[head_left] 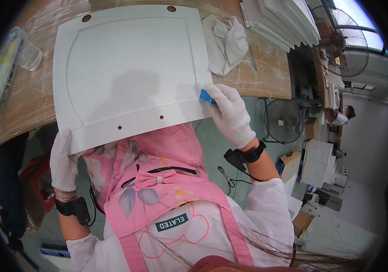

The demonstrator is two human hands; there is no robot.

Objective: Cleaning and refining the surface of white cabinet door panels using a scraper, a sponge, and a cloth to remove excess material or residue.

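A white cabinet door panel [132,68] with a routed groove lies on the wrapped workbench, its near edge overhanging toward my body. Two larger round holes show along its far edge and two small ones along the near edge. My left hand [64,158], in a white knit glove, grips the panel's near left corner; the fingers underneath are hidden. At the near right corner, my gloved right hand [230,111] pinches a small blue block [207,97] against the panel's edge. A crumpled white cloth [224,43] lies just beyond, beside the panel.
The brown bench top [266,77] is wrapped in clear film. White panels [282,20] are stacked at the far right. A clear cup [30,56] and a tray with yellow contents [4,75] stand at left. Fans [284,120] and another person [340,117] are off to the right.
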